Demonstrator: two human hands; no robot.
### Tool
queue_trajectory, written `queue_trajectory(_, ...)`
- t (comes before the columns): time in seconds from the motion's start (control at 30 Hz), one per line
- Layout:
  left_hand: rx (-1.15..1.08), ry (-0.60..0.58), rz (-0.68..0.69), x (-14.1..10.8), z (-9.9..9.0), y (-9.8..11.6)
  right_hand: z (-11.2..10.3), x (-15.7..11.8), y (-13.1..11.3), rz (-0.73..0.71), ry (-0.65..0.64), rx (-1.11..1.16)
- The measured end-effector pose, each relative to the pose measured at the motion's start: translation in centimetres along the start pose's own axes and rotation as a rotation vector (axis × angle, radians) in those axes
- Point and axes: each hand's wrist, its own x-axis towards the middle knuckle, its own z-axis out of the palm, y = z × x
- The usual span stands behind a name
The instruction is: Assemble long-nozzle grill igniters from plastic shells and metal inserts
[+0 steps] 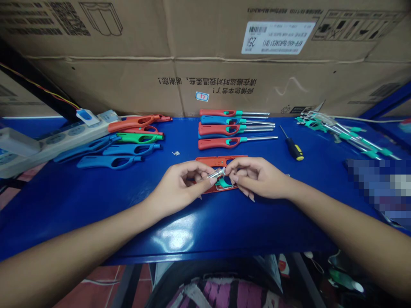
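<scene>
My left hand (189,182) pinches a small clear cylinder with a metallic end (216,173), which looks like a lighter's fuel tank. At the cylinder's right end are the fingertips of my right hand (253,176), closed together; whether they grip its tip or something tiny there is hidden. Beneath both hands lies a red lighter shell half (213,190) with a green trigger piece (224,183) and a thin white wire in it. Just behind, the other orange-red shell half (212,161) lies flat on the blue table (154,239).
Several assembled lighters (220,143) lie in a row behind my hands. Empty coloured shells (105,162) sit at left beside a power strip (58,139). Small screws (176,153) lie nearby. At right are a screwdriver (293,147) and metal tubes with green parts (349,132). A cardboard wall (128,85) stands behind.
</scene>
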Motion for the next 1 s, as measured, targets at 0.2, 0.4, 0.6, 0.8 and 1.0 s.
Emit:
queue_trajectory(0.2, -0.024, 0.016, -0.017, 0.01, 0.02, 0.04, 0.0, 0.15, 0.26, -0.046, -0.003, 0.005)
queue_trajectory(0.4, -0.03, 0.013, -0.016, 0.05, 0.0, -0.01, -0.18, 0.01, 0.15, -0.031, 0.006, -0.071)
queue_trajectory(0.6, -0.016, 0.007, 0.011, 0.0, -0.13, -0.13, -0.41, 0.13, -0.03, -0.049, 0.031, -0.017)
queue_trajectory(0.8, -0.025, -0.004, 0.015, -0.09, -0.06, 0.13, -0.52, 0.16, -0.09, -0.064, 0.017, -0.028)
queue_trajectory(1.0, -0.005, -0.005, 0.022, -0.02, -0.07, 0.17, -0.6, 0.1, -0.21, -0.079, 0.003, -0.041)
